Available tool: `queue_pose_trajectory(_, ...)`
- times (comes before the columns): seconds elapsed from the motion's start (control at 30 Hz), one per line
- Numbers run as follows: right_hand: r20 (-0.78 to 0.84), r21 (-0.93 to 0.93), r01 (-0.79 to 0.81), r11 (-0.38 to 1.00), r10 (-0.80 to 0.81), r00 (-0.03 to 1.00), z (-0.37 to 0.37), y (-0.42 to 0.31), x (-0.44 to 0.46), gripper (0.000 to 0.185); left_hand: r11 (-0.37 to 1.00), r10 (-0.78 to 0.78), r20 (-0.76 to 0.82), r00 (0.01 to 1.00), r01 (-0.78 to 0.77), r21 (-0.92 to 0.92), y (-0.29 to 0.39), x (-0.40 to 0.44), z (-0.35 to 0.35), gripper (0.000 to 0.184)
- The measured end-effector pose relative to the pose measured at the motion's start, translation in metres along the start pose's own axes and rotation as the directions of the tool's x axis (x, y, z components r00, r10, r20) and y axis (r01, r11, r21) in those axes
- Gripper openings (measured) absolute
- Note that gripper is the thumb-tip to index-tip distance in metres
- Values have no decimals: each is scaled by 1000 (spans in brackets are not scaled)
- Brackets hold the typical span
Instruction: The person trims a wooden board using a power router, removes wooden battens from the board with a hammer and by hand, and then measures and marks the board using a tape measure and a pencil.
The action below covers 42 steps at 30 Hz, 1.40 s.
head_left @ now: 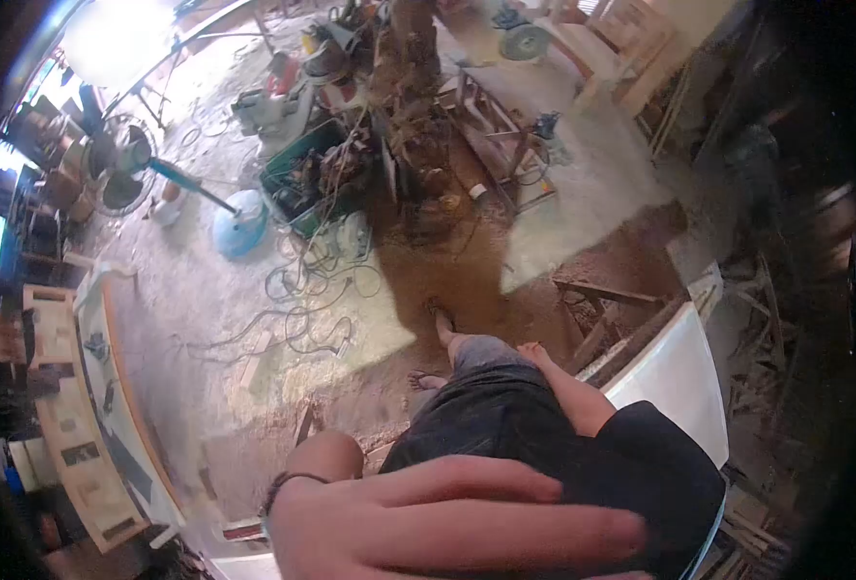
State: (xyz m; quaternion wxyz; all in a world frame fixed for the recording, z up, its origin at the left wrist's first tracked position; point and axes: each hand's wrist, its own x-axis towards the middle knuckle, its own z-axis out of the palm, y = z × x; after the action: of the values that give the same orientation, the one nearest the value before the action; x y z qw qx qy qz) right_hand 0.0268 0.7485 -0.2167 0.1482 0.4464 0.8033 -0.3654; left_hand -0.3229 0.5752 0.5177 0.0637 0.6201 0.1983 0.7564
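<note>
My left hand (447, 527) is close to the camera at the bottom, with a dark band round the wrist. Its fingers stretch to the right, slightly apart, and nothing shows in them. Behind it lie my dark shorts (476, 406). From a black sleeve, my right forearm reaches forward beside my leg. My right hand (532, 352) is small in view beside the knee, and its fingers are too indistinct to read. A white panel (679, 362) lies right of that arm.
Loose cables (312, 329) lie on the dusty floor ahead. A fan with a blue base (240, 224) stands left of a green crate (288, 169). Wooden frames (85, 464) lean at the left. Scrap wood (612, 300) lies at the right.
</note>
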Motion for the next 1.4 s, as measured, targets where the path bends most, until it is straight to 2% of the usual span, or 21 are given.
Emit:
queue_pose_trajectory(0.2,70,150,-193,970,184,980,-28,-9,-57,40,986,159,35,987,-157,-58,-14,0,13,83)
queue_pose_trajectory(0.3,63,191,-211,959,203,977,-53,-17,-50,39,983,150,-276,949,-173,-59,-35,-1,72,95)
queue_pose_trajectory(0.43,65,199,-172,965,163,985,-81,-4,-18,38,977,103,25,994,-97,-192,-60,7,71,98)
queue_pose_trajectory(0.5,70,209,-157,965,145,987,-90,7,-3,38,968,175,148,973,-142,-209,-91,20,76,97)
queue_pose_trajectory(0.63,86,227,-122,966,105,991,-110,29,21,36,961,217,352,910,-137,-238,-139,47,90,93)
queue_pose_trajectory(0.8,72,284,-88,955,71,995,-148,45,55,35,955,246,590,769,-86,-285,-192,73,107,89)
queue_pose_trajectory(0.9,37,335,-45,941,35,999,-166,46,69,34,981,127,636,761,-2,-192,-214,62,104,87)
queue_pose_trajectory(0.93,14,357,-24,934,20,1000,-173,46,72,34,991,14,594,804,67,-114,-222,49,103,81)
queue_pose_trajectory(0.97,-18,379,5,925,2,1000,-175,47,78,34,974,-214,462,861,224,33,-232,16,96,76)
queue_pose_trajectory(1.0,-24,414,6,910,5,1000,-182,42,79,34,905,-426,301,853,405,133,-242,-21,90,70)
queue_pose_trajectory(1.03,-9,451,-18,892,25,1000,-186,37,78,33,781,-623,187,760,588,211,-258,-70,77,64)
queue_pose_trajectory(1.07,25,488,-68,870,64,998,-187,37,78,33,622,-783,223,581,728,290,-286,-140,50,54)
queue_pose_trajectory(1.1,90,525,-145,839,114,989,-184,40,82,34,159,-939,344,-16,866,474,-315,-184,30,58)
queue_pose_trajectory(1.13,154,554,-223,802,164,974,-181,43,86,34,182,-964,265,-10,703,688,-320,-259,22,69)
queue_pose_trajectory(1.17,220,578,-297,760,206,954,-174,47,93,34,-86,-977,67,-201,667,740,-300,-315,27,79)
queue_pose_trajectory(1.2,202,542,-258,799,174,964,-159,59,101,37,-348,-916,-136,-377,581,736,-280,-370,33,92)
queue_pose_trajectory(1.23,187,502,-221,836,144,972,-141,76,107,40,-442,-859,-150,-490,560,701,-261,-441,25,99)
queue_pose_trajectory(1.27,177,459,-184,869,114,978,-130,83,112,44,-708,-635,-235,-736,433,557,-235,-425,34,94)
queue_pose_trajectory(1.3,144,374,-81,924,28,989,-135,71,100,43,-608,-781,-199,-592,645,463,-210,-525,18,80)
queue_pose_trajectory(1.37,103,193,134,972,-156,982,-153,25,63,42,-244,-969,-103,-226,940,237,-160,-673,-7,54)
queue_pose_trajectory(1.4,111,141,99,985,-115,987,-143,18,62,43,-331,-925,-241,-293,934,134,-131,-652,-6,55)
